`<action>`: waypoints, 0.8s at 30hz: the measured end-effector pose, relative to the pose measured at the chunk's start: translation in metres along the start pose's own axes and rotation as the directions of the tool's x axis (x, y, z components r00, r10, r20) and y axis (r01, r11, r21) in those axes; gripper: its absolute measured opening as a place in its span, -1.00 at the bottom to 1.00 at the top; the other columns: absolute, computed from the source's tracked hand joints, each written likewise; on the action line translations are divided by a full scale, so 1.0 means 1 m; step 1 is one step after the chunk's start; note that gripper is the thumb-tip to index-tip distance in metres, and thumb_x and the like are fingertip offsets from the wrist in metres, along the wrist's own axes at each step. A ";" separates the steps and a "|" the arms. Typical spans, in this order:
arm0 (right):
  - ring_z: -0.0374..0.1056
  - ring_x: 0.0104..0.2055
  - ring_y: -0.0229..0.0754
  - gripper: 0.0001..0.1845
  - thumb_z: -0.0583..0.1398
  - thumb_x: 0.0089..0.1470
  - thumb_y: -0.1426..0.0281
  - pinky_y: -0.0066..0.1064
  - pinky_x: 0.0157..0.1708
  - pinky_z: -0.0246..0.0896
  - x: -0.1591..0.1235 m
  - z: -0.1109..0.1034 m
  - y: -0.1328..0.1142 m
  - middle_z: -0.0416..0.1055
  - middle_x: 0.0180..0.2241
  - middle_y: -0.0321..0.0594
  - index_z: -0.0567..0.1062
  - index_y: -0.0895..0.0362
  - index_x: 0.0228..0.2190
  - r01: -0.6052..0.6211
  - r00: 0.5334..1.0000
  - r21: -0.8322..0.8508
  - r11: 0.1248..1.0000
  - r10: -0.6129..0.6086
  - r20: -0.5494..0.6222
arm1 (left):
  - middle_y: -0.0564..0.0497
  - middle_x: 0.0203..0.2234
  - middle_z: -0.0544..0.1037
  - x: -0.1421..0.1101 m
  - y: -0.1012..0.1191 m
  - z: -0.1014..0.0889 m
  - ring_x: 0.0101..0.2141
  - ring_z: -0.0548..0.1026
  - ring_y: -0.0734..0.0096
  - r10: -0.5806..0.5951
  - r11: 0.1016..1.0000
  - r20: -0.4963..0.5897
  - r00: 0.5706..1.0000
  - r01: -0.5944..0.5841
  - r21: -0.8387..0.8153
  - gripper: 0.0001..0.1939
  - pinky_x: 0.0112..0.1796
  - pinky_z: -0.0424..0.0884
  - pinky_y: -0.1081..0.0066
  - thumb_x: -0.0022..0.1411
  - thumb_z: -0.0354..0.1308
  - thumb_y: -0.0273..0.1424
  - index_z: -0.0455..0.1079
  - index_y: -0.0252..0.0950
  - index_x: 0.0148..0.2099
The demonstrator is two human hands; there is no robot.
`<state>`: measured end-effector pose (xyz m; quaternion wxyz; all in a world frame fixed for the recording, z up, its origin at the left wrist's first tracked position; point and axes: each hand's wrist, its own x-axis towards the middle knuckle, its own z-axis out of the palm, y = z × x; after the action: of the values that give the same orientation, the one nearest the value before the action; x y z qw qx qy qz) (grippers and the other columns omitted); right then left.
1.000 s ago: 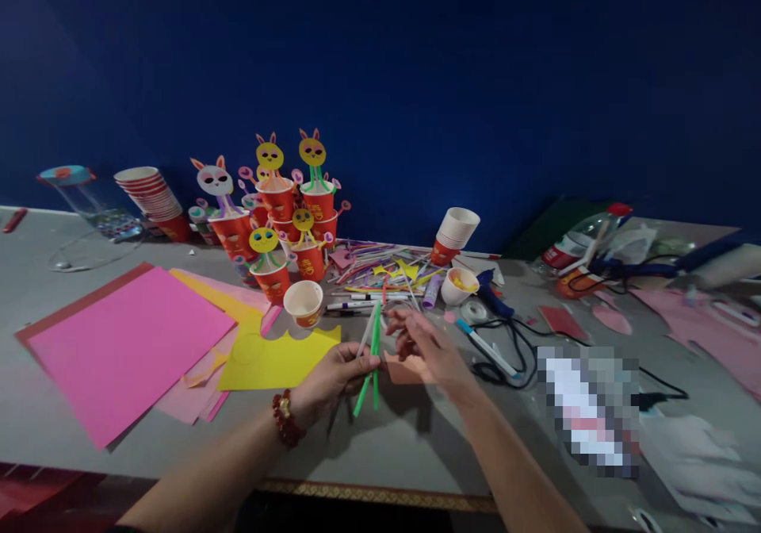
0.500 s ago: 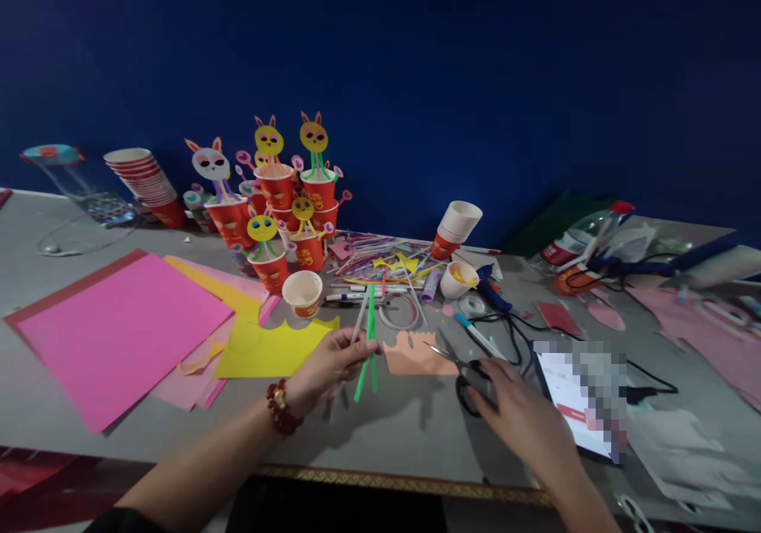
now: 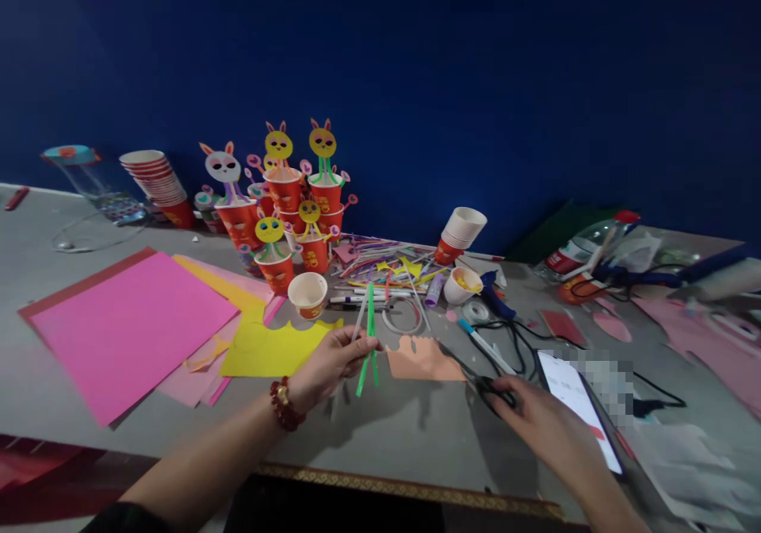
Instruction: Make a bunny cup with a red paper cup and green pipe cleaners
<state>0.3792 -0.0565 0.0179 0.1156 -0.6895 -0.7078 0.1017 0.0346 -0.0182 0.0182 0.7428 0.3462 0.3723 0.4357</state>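
Observation:
My left hand [image 3: 330, 362] pinches a bundle of straws [image 3: 368, 335], two green and one white, held upright just above the table. My right hand [image 3: 538, 422] is closed over the black handles of a pair of scissors [image 3: 476, 374], whose blades point up-left toward an orange paper cut-out [image 3: 419, 361] lying flat between the hands. A red bead bracelet [image 3: 284, 404] is on my left wrist.
Pink paper sheets [image 3: 124, 327] and a yellow sheet [image 3: 270, 348] lie at left. Red paper cups with bunny heads [image 3: 285, 200] stand at the back, with cup stacks [image 3: 159, 188], a pile of straws [image 3: 386, 267], a white-lined cup [image 3: 307, 295], a phone [image 3: 579, 414] and cables at right.
My right hand left the orange cut-out, moved right to the scissors and closed on their handles. The left hand kept holding the straws in place.

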 end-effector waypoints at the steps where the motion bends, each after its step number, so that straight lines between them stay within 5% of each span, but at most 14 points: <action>1: 0.50 -0.44 -0.01 -0.79 0.16 0.02 0.13 -0.30 -0.46 0.32 0.000 -0.007 0.004 0.59 -0.42 -0.22 0.51 -0.04 -0.38 -0.027 1.000 0.095 0.995 0.025 0.017 | 0.19 -0.67 0.32 0.000 0.001 0.001 -0.70 0.00 0.75 0.004 1.000 -0.002 1.000 -0.004 0.001 -0.59 -0.64 -0.18 0.52 -0.03 0.42 -0.12 0.41 -0.36 -0.42; 4: 0.50 -0.39 0.01 -0.67 0.24 -0.06 0.02 -0.31 -0.46 0.37 -0.001 -0.026 0.006 0.58 -0.41 -0.13 0.51 0.00 -0.37 -0.132 0.987 0.412 0.901 0.081 0.138 | 0.08 -0.54 0.49 0.000 0.003 0.002 -0.71 0.03 0.77 0.024 1.000 -0.012 1.000 -0.023 0.014 -0.54 -0.64 -0.16 0.52 -0.07 0.42 -0.09 0.34 -0.35 -0.46; 8: 0.43 -0.45 -0.08 -0.49 0.32 -0.13 -0.02 -0.34 -0.55 0.35 -0.012 -0.024 -0.023 0.51 -0.40 -0.11 0.48 0.05 -0.24 -0.279 0.949 0.716 0.640 0.067 0.309 | 0.10 -0.55 0.48 0.000 0.000 0.000 -0.70 0.05 0.75 0.067 0.997 -0.001 0.998 -0.067 0.042 -0.54 -0.64 -0.13 0.52 -0.06 0.41 -0.06 0.35 -0.34 -0.43; 11: 0.24 -0.61 -0.26 -0.56 0.31 -0.10 -0.05 -0.46 -0.66 0.19 -0.019 -0.005 -0.056 0.39 -0.55 -0.27 0.41 0.06 -0.46 -0.432 0.819 0.729 0.531 -0.107 0.563 | 0.20 -0.66 0.30 0.000 -0.002 -0.002 -0.69 0.04 0.72 0.070 0.995 0.019 0.997 -0.071 0.063 -0.54 -0.63 -0.12 0.52 -0.02 0.38 -0.03 0.39 -0.34 -0.39; 12: 0.20 -0.62 -0.29 -0.57 0.32 -0.09 -0.02 -0.51 -0.67 0.13 -0.019 0.001 -0.067 0.36 -0.57 -0.31 0.38 0.06 -0.48 -0.448 0.809 0.740 0.501 -0.124 0.574 | 0.23 -0.68 0.25 0.000 -0.002 -0.002 -0.69 0.04 0.72 0.072 0.995 0.017 0.997 -0.073 0.065 -0.53 -0.63 -0.11 0.52 -0.02 0.38 -0.03 0.39 -0.34 -0.39; 18: 0.30 -0.47 -0.24 -0.56 0.45 -0.20 0.15 -0.48 -0.56 0.20 0.003 0.019 -0.130 0.49 -0.37 -0.23 0.40 0.07 -0.38 -0.234 0.958 0.902 0.363 -0.070 0.277 | 0.26 -0.71 0.20 0.000 -0.004 0.001 -0.70 0.02 0.72 0.126 0.991 -0.060 0.990 -0.124 0.045 -0.52 -0.64 -0.11 0.53 -0.06 0.40 -0.02 0.38 -0.33 -0.39; 24: 0.36 -0.41 -0.24 -0.52 0.50 -0.28 0.34 -0.47 -0.41 0.26 0.010 0.056 -0.183 0.45 -0.44 -0.37 0.36 0.04 -0.38 -0.173 0.980 0.960 0.219 -0.061 0.190 | 0.25 -0.71 0.21 -0.002 -0.007 0.001 -0.70 0.04 0.71 0.190 0.981 -0.113 0.975 -0.183 0.071 -0.58 -0.64 -0.09 0.54 0.03 0.36 -0.06 0.40 -0.33 -0.39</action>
<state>0.1879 -0.0513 0.0207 0.4496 -0.4783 -0.4712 0.5891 0.0373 -0.0230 0.0134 0.6643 0.3751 0.3948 0.5119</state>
